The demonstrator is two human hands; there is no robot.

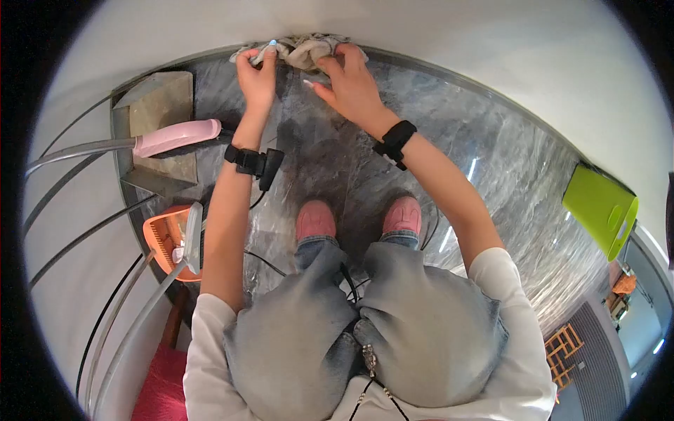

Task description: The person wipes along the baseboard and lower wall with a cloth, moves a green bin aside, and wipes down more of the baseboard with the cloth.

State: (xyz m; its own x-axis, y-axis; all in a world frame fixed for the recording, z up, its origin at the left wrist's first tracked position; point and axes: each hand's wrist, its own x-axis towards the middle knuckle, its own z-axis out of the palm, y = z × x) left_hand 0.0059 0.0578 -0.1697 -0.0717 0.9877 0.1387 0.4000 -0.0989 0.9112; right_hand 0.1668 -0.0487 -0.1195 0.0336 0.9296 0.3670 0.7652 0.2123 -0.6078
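Plainly, left fingers (pixel 269 62) pinch a rumpled, grey-beige cloth (pixel 305 55); right fingers (pixel 353 59), spread apart, touch it.

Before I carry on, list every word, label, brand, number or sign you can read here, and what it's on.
None: no text can be read in this view.
The cloth, black wristbands, orange dustpan and green object show no lettering I can make out.
The background items at far right are too small to check.

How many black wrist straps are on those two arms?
2. The left black strap circles the wrist behind the left hand; the right black strap circles the wrist behind the right hand. No others show on the arms.
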